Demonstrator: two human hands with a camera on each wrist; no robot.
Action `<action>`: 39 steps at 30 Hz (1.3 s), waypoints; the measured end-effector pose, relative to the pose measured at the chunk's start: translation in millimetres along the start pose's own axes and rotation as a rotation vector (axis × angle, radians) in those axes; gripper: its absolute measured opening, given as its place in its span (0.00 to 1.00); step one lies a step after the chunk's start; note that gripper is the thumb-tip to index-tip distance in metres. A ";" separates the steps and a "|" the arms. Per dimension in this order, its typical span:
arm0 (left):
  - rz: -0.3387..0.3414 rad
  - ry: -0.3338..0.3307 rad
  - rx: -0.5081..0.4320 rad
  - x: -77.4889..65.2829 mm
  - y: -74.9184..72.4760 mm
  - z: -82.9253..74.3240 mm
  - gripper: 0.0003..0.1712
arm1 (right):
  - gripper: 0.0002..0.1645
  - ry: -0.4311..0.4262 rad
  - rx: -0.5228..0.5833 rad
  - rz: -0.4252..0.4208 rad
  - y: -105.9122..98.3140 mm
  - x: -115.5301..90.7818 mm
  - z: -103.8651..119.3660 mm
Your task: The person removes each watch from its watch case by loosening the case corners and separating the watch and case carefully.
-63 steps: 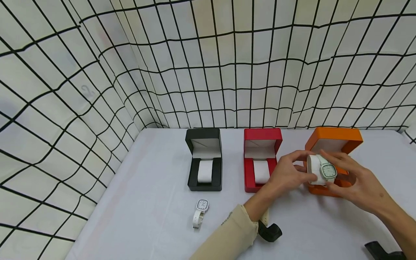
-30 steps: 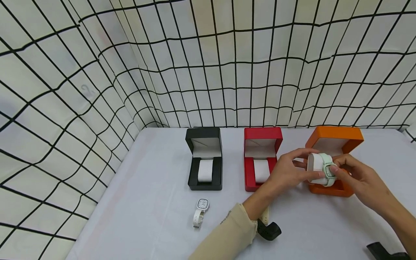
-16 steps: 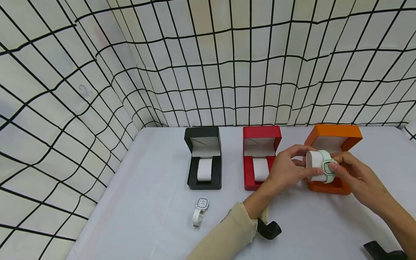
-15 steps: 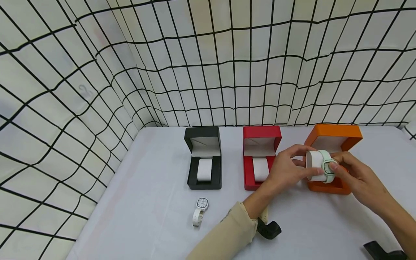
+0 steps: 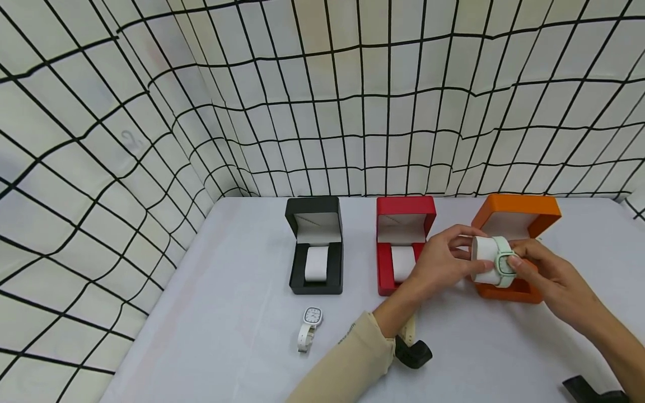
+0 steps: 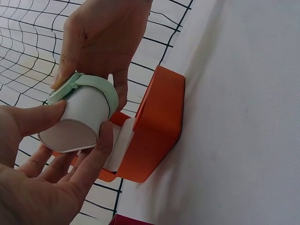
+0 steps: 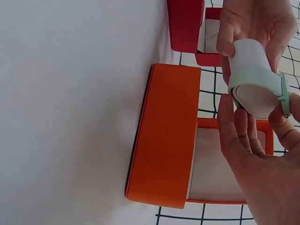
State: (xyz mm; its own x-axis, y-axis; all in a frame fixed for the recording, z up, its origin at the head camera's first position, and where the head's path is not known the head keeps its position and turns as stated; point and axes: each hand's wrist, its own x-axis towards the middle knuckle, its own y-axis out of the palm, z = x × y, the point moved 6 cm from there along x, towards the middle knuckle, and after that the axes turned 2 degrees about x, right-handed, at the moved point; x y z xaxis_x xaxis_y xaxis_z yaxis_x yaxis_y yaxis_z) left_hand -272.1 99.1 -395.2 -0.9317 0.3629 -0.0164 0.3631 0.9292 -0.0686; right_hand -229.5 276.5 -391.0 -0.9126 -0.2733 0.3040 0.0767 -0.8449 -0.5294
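Note:
In the head view my left hand [image 5: 440, 263] grips a white cylindrical watch pillow [image 5: 482, 252] by its left end, over the open orange watch box [image 5: 524, 202]. A mint-green wristwatch [image 5: 501, 246] is wrapped around the pillow's right part. My right hand [image 5: 556, 277] pinches the watch, its thumb over part of the square dial. In the left wrist view the green strap [image 6: 101, 84] circles the pillow [image 6: 86, 108]. The right wrist view shows the strap [image 7: 255, 77] near the pillow's end, with my right fingers [image 7: 229, 129] beneath.
A red watch box [image 5: 405, 206] and a black watch box [image 5: 313, 205] stand open to the left, each with a white pillow. A white wristwatch [image 5: 308, 327] lies before the black box. A cream strap [image 5: 409, 330] shows partly behind my left forearm. Black netting [image 5: 363, 120] backs the table.
My right hand has shifted from spread around the pillow's end to pinching the watch, its thumb now covering part of the dial. The pillow and watch have turned and moved slightly left.

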 end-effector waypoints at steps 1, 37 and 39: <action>-0.002 -0.005 -0.008 -0.1 -0.3 0.0 0.20 | 0.07 0.000 -0.005 0.001 0.2 0.1 0.1; -0.040 -0.015 -0.062 -0.8 -7.9 1.6 0.25 | 0.24 -0.014 -0.086 -0.086 6.5 -1.6 6.3; -0.039 -0.019 -0.052 -1.5 -7.9 0.9 0.24 | 0.22 -0.004 -0.097 -0.077 5.1 -1.9 5.6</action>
State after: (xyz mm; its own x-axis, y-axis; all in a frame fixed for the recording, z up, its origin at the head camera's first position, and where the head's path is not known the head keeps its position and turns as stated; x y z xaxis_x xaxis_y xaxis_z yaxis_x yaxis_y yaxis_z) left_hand -273.5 91.2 -395.6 -0.9451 0.3251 -0.0335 0.3257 0.9453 -0.0173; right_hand -225.2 270.1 -389.8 -0.9126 -0.2117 0.3497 -0.0325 -0.8151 -0.5784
